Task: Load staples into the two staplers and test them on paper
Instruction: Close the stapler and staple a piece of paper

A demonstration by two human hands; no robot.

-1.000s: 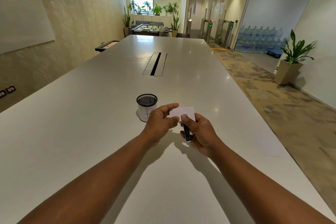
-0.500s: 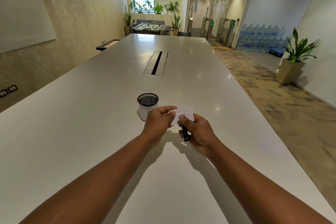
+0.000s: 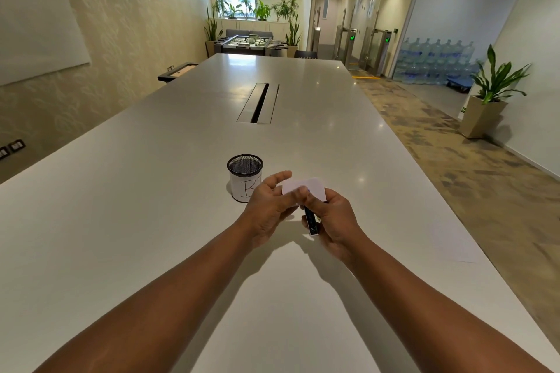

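My right hand [image 3: 333,218] grips a small dark stapler [image 3: 311,221], its rear end pointing toward me and its front end hidden under a folded white piece of paper [image 3: 306,187]. My left hand [image 3: 269,206] pinches the near left edge of that paper, thumb close to the stapler's front. Both hands hover just above the white table [image 3: 151,221]. A second stapler is not visible.
A black mesh cup [image 3: 245,177] with a white label marked "B" stands just left of my left hand. A white sheet of paper [image 3: 454,242] lies flat near the table's right edge. A cable slot [image 3: 259,102] runs along the table's middle.
The hands have stayed in place over the table. The left fingers have shifted slightly on the paper and the stapler has tilted a little.
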